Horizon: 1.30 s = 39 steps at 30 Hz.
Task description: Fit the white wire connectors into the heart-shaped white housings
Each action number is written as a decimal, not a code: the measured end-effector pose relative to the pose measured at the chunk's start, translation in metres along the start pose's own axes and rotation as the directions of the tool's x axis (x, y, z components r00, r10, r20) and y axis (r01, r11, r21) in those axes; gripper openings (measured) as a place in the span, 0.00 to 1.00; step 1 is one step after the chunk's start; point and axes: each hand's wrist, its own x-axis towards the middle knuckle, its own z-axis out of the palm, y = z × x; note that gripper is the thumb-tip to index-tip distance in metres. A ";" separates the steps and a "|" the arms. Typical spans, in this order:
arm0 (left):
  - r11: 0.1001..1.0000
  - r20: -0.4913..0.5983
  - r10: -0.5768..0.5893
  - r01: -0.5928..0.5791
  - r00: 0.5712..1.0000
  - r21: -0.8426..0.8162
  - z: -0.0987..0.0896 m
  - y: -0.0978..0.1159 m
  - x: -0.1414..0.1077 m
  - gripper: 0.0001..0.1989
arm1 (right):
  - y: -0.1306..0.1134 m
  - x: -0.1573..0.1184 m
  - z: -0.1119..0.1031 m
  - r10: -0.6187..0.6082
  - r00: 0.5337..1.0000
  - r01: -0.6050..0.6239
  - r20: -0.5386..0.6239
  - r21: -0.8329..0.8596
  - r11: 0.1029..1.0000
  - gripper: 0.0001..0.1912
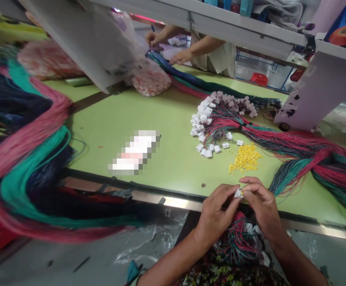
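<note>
Near the table's front edge, my left hand (217, 212) pinches a small white connector (238, 194) between thumb and forefinger. My right hand (262, 202) meets it from the other side, its thumb and forefinger closed on a tiny yellow piece (242, 193) at the connector. Just beyond my hands lies a pile of yellow pieces (246, 159). Behind that pile rests a bundle of red, green and black wires (268, 137) with white connectors (202, 115) at its left end. More wires with connectors (240, 238) hang in my lap, below my hands.
Thick pink, green and dark wire bundles (35, 131) drape over the left side. A clear bag of small parts (150, 77) stands at the back beside a slanted shelf support. Across the green table (101, 115), another person's hands (181, 55) touch a blue wire bundle. A shelf spans above.
</note>
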 end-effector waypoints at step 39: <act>0.995 0.495 -0.100 0.102 0.863 0.024 -0.032 0.018 -0.005 0.09 | -0.002 0.001 -0.052 -0.059 0.597 0.777 0.800 -0.559 0.289 0.19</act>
